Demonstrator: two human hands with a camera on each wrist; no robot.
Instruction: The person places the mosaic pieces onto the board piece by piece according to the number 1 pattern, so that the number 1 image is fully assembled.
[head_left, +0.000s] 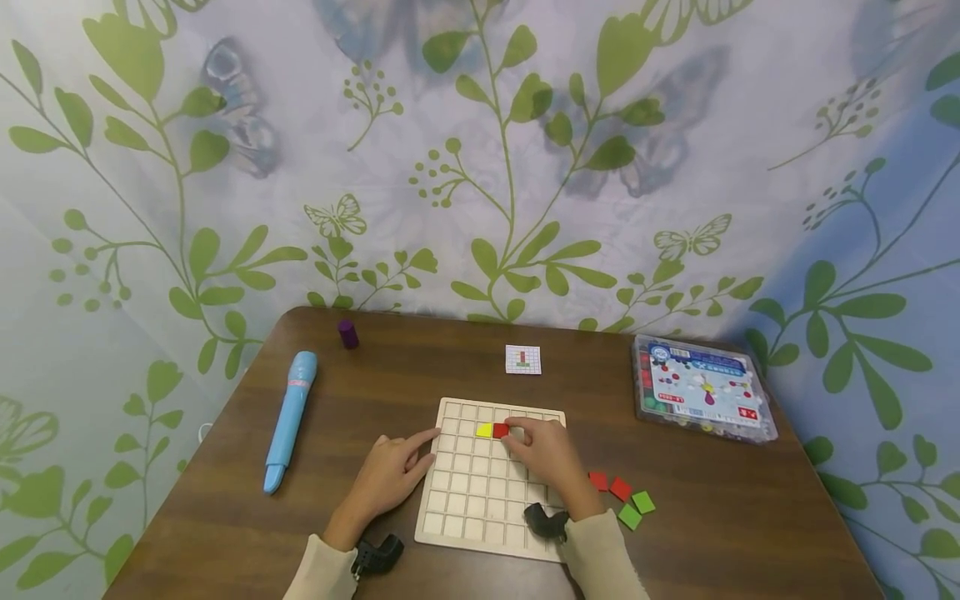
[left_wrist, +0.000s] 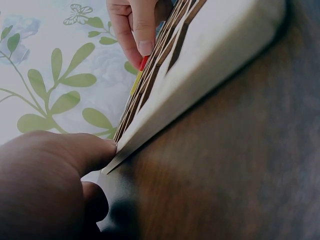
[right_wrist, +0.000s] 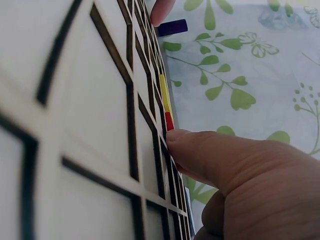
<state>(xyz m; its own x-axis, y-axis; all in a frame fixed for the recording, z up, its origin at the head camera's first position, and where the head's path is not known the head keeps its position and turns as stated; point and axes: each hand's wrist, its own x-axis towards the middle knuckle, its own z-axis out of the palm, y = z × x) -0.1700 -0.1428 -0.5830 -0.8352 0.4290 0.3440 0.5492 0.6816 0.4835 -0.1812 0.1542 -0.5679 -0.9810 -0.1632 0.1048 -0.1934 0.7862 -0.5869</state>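
A pale wooden grid board [head_left: 468, 483] lies on the table, its squares marked by raised ridges. Near its far side, a yellow tile [head_left: 484, 430] with one rounded corner sits beside a red square tile [head_left: 500, 431]. The right hand [head_left: 551, 454] pinches the red tile at its right side between thumb and index finger; its thumb [right_wrist: 187, 142] is right at the tile in the right wrist view. At the board's left edge rests the left hand [head_left: 386, 475], index finger and thumb extended against the rim. Its other fingers are partly hidden.
Loose red tiles [head_left: 620, 488] and green tiles [head_left: 643, 502] lie right of the board. A pattern card [head_left: 522, 360] is beyond it. A clear plastic case [head_left: 705, 387] stands back right. On the left are a blue microphone-shaped object [head_left: 291, 421] and a purple cylinder [head_left: 348, 334].
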